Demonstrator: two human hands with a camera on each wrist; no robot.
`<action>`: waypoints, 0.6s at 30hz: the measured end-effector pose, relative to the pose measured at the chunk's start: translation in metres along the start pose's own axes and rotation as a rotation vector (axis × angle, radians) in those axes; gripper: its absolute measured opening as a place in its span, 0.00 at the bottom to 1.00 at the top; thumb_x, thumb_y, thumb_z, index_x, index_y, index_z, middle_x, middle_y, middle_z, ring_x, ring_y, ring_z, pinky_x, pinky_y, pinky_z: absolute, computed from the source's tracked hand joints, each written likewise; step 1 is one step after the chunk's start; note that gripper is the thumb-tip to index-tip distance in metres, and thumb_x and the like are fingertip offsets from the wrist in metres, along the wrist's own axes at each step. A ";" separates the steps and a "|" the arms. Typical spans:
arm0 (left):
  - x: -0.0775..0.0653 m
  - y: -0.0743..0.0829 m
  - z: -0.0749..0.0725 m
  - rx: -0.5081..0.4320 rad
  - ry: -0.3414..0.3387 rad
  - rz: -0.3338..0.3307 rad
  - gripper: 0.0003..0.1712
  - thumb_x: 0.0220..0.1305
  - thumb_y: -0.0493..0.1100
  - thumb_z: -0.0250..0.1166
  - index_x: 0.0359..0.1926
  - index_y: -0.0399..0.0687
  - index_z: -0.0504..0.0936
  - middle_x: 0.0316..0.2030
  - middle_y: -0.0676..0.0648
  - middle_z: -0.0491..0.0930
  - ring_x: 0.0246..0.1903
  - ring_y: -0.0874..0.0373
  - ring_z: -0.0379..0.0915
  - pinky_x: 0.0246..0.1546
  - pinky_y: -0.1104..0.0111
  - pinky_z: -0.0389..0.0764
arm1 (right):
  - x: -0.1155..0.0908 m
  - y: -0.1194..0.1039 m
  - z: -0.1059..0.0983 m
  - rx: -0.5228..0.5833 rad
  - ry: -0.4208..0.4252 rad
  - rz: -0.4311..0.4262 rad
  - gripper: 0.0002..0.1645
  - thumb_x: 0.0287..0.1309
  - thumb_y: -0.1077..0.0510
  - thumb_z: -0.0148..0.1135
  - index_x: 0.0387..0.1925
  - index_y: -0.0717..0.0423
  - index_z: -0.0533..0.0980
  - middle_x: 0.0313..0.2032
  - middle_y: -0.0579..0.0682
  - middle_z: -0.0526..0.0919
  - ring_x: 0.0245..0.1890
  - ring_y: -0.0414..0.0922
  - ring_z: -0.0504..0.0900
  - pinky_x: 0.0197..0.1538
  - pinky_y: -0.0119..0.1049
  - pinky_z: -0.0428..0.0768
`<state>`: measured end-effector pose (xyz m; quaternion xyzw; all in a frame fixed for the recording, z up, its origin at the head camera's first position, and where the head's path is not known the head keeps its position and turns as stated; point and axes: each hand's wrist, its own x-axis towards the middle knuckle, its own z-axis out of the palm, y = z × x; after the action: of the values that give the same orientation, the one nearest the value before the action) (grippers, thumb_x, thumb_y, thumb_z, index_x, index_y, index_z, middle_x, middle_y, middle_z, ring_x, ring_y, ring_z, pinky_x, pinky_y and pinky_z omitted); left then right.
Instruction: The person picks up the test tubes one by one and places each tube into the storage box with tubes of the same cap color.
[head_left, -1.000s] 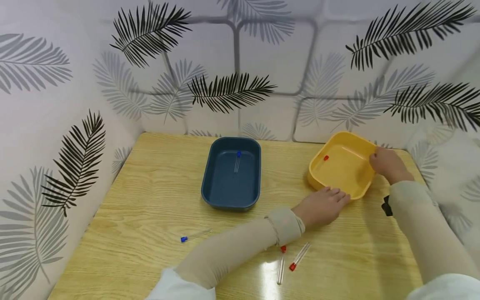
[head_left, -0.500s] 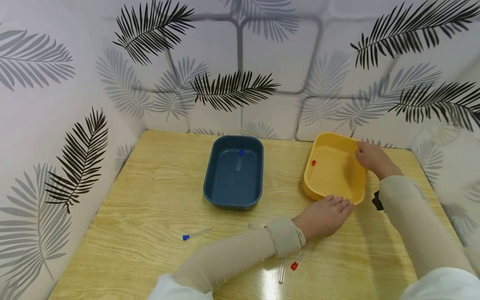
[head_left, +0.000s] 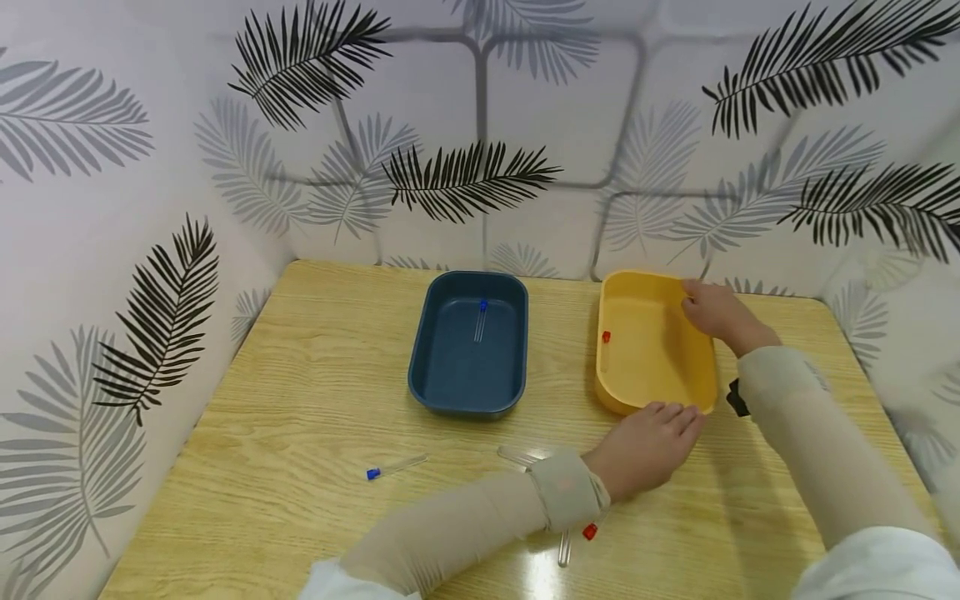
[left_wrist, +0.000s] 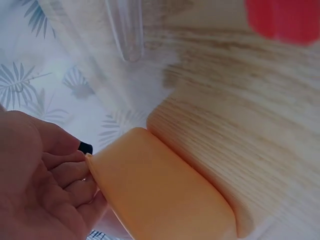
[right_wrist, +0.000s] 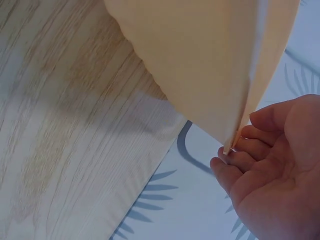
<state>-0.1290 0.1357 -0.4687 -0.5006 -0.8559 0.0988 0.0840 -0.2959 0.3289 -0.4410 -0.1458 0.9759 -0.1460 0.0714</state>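
A yellow plastic tray (head_left: 660, 367) stands at the back right of the table, inside both hands' reach. My left hand (head_left: 652, 446) holds its near rim, fingers laid over the edge. At the far right corner my right hand (head_left: 727, 315) grips the rim; in the right wrist view its thumb (right_wrist: 272, 116) and curled fingers come together at the yellow edge. A red-capped clear tube (head_left: 606, 337) lies along the tray's left side. In the left wrist view the yellow wall (left_wrist: 160, 190) runs out from the left hand's fingers.
Left of the yellow tray is a dark blue tray (head_left: 465, 375) holding a blue-capped tube (head_left: 481, 321). Another blue-capped tube (head_left: 393, 467) lies on the wooden table (head_left: 300, 375). Several tubes, one with a red cap (head_left: 590, 531), lie partly under the left sleeve (head_left: 480, 517).
Both hands have shifted the yellow tray leftward, closer to the blue tray, and turned it so its sides run straighter. The left forearm now covers more of the red-capped tubes.
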 end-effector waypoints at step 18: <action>-0.022 0.000 0.001 0.043 0.064 -0.063 0.24 0.74 0.46 0.41 0.67 0.47 0.63 0.63 0.51 0.65 0.60 0.60 0.63 0.59 0.69 0.64 | 0.012 -0.027 0.011 -0.001 -0.015 -0.036 0.29 0.65 0.63 0.42 0.65 0.74 0.55 0.63 0.73 0.58 0.62 0.67 0.58 0.63 0.56 0.54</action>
<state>-0.1184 0.1163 -0.4707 -0.4742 -0.8659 0.0983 0.1253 -0.2979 0.2972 -0.4445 -0.1643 0.9727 -0.1454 0.0759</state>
